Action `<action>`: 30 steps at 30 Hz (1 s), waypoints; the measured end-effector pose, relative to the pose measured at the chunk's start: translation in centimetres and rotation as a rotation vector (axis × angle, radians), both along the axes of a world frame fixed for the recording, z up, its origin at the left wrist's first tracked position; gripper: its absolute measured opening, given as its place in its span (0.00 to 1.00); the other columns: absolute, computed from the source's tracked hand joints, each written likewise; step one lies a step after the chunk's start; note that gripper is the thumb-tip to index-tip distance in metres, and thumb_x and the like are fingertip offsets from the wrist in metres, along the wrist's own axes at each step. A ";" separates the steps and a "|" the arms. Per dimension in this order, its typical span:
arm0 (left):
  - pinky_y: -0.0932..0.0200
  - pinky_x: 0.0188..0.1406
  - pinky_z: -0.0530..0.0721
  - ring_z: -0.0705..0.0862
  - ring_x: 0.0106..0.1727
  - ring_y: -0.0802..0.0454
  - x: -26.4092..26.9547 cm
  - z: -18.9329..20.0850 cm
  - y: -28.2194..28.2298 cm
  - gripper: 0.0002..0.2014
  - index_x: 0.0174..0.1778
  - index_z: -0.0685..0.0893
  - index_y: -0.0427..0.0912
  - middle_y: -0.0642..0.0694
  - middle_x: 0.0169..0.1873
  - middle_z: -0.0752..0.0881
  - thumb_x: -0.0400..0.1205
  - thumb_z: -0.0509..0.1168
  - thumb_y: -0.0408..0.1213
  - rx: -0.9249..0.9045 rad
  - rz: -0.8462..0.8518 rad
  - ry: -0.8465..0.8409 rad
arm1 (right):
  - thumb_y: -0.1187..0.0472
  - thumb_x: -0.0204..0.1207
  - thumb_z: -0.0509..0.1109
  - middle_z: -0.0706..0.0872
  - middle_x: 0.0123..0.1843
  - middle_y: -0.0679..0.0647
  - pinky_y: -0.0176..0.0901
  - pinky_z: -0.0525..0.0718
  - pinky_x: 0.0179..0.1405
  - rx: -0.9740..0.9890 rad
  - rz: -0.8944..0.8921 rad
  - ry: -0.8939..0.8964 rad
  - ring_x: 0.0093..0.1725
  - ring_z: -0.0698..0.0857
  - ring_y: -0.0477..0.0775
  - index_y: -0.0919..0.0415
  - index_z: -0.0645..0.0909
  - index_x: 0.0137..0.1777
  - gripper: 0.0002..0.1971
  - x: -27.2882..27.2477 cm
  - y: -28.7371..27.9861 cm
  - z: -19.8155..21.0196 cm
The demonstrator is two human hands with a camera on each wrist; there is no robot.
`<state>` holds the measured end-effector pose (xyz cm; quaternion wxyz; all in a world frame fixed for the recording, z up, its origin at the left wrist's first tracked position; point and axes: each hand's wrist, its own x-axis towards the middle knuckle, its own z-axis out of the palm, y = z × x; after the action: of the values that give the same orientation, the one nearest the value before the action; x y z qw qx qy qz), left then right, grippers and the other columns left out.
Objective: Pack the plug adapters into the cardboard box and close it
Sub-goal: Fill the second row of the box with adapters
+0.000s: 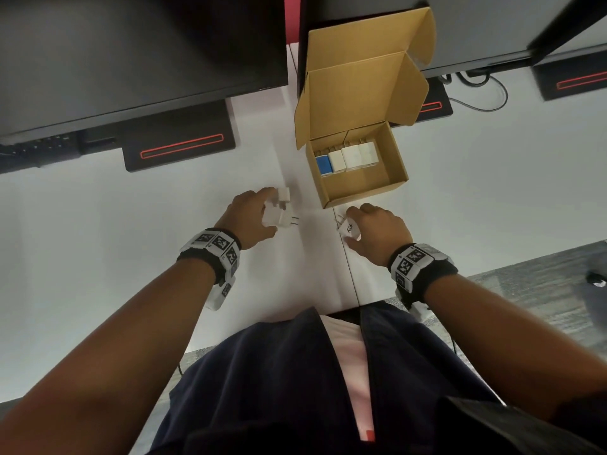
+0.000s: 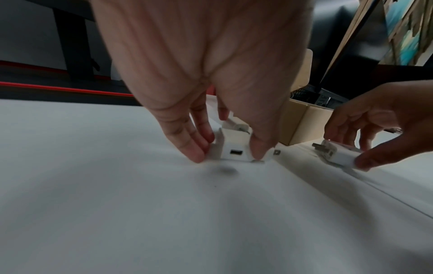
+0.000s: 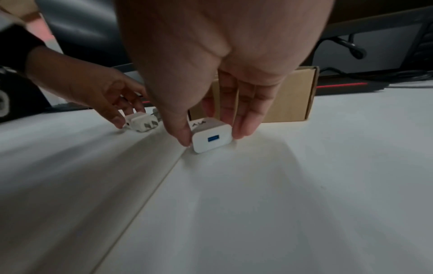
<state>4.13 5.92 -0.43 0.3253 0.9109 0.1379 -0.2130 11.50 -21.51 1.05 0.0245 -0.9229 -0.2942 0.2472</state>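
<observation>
Two white plug adapters (image 2: 234, 148) (image 3: 212, 138), each pinched by one hand's fingers (image 2: 259, 148) (image 3: 243, 126) beside the open cardboard box (image 1: 358, 188).

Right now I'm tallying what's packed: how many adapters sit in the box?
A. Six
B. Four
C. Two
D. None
B: the head view shows one blue adapter and three white ones in a row along the back wall of the box.

Dim, soft overhead light; wrist views blurred, stretched at edges, softly shadowed.
</observation>
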 end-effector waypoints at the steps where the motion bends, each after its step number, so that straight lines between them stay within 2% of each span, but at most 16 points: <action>1: 0.43 0.52 0.87 0.84 0.47 0.43 0.0 0.0 -0.2 0.36 0.72 0.73 0.54 0.47 0.47 0.83 0.68 0.81 0.44 -0.007 0.007 0.000 | 0.44 0.76 0.72 0.84 0.53 0.56 0.54 0.87 0.41 0.019 -0.003 -0.001 0.49 0.85 0.62 0.54 0.75 0.66 0.23 0.0 -0.1 0.1; 6: 0.46 0.52 0.85 0.83 0.49 0.44 0.4 0.3 -1.8 0.41 0.66 0.69 0.48 0.49 0.50 0.82 0.65 0.81 0.60 0.036 0.174 -0.029 | 0.42 0.74 0.74 0.83 0.54 0.53 0.55 0.88 0.38 0.246 0.047 0.036 0.45 0.85 0.60 0.51 0.75 0.69 0.27 -0.1 -0.6 1.0; 9: 0.41 0.53 0.85 0.84 0.53 0.38 0.7 0.3 -2.8 0.36 0.62 0.69 0.47 0.44 0.54 0.84 0.67 0.81 0.57 0.060 0.213 -0.019 | 0.43 0.75 0.73 0.82 0.57 0.54 0.52 0.87 0.37 0.389 0.037 0.003 0.44 0.85 0.58 0.50 0.75 0.72 0.27 0.8 -0.3 2.1; 12: 0.48 0.50 0.82 0.82 0.52 0.40 1.1 0.3 -3.6 0.35 0.62 0.69 0.45 0.47 0.51 0.80 0.67 0.83 0.48 0.035 0.234 -0.008 | 0.43 0.78 0.71 0.81 0.57 0.55 0.51 0.87 0.37 0.463 -0.024 -0.062 0.44 0.84 0.56 0.50 0.75 0.73 0.26 2.9 0.0 2.8; 16: 0.44 0.49 0.82 0.80 0.57 0.36 1.3 0.5 -4.2 0.35 0.62 0.70 0.42 0.39 0.54 0.79 0.65 0.83 0.41 0.088 0.240 0.047 | 0.45 0.77 0.74 0.78 0.59 0.57 0.51 0.88 0.46 0.431 -0.107 -0.065 0.48 0.83 0.58 0.52 0.78 0.70 0.24 5.7 0.6 2.9; 20: 0.50 0.46 0.75 0.79 0.57 0.36 0.8 0.7 -4.1 0.31 0.62 0.73 0.41 0.40 0.52 0.79 0.67 0.81 0.41 0.152 0.210 0.044 | 0.51 0.74 0.78 0.75 0.64 0.58 0.45 0.82 0.53 0.359 -0.155 -0.006 0.54 0.81 0.57 0.51 0.79 0.68 0.23 7.6 1.2 2.4; 23: 0.52 0.53 0.75 0.79 0.57 0.41 0.6 1.8 -4.4 0.29 0.66 0.78 0.43 0.43 0.54 0.82 0.69 0.78 0.43 0.134 0.167 -0.034 | 0.54 0.71 0.79 0.75 0.64 0.59 0.44 0.80 0.56 0.367 -0.158 0.039 0.53 0.76 0.52 0.53 0.80 0.67 0.24 8.5 1.4 2.3; 25: 0.48 0.61 0.81 0.81 0.57 0.44 0.7 2.5 -4.8 0.30 0.67 0.82 0.46 0.46 0.57 0.83 0.68 0.75 0.48 0.082 0.136 -0.112 | 0.55 0.70 0.79 0.75 0.65 0.58 0.45 0.80 0.56 0.351 -0.155 0.080 0.55 0.75 0.52 0.53 0.80 0.68 0.25 9.2 1.4 2.2; 27: 0.43 0.59 0.87 0.83 0.57 0.45 1.1 3.1 -5.5 0.29 0.64 0.86 0.48 0.47 0.59 0.82 0.66 0.73 0.52 0.008 0.119 -0.213 | 0.56 0.70 0.77 0.76 0.64 0.59 0.46 0.81 0.55 0.318 -0.132 0.111 0.56 0.78 0.55 0.53 0.81 0.68 0.24 9.7 1.4 2.2; 30: 0.50 0.55 0.88 0.82 0.55 0.49 2.5 4.1 -6.9 0.21 0.57 0.91 0.47 0.46 0.61 0.77 0.67 0.79 0.46 -0.061 0.124 -0.331 | 0.59 0.75 0.72 0.83 0.56 0.61 0.53 0.85 0.52 0.294 -0.045 0.125 0.54 0.82 0.62 0.55 0.84 0.64 0.17 10.3 1.2 2.2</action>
<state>6.68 -1.02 3.64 0.3838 0.9130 0.1315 -0.0436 21.85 -20.30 3.29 0.1829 -0.8986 -0.3042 0.2578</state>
